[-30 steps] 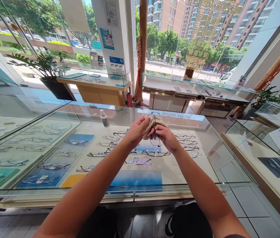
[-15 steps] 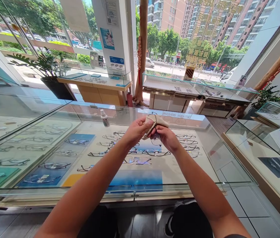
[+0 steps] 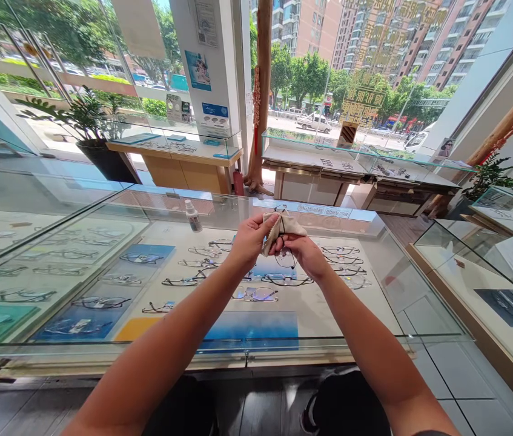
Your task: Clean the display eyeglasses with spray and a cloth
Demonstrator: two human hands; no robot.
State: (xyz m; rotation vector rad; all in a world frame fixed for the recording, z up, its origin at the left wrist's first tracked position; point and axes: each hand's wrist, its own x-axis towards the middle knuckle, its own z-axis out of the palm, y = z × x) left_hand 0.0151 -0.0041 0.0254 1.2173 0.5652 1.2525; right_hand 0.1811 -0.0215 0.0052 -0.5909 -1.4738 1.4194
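Steadying the glasses (image 3: 286,261) above the worktop (image 3: 320,330), it seems, the right hand (image 3: 309,254) grips them while the left hand (image 3: 251,240), close beside, pinches the cloth (image 3: 294,225) at their upper part, likely sparing them bare skin. Beyond and left, the bottle (image 3: 193,217) stands clear.
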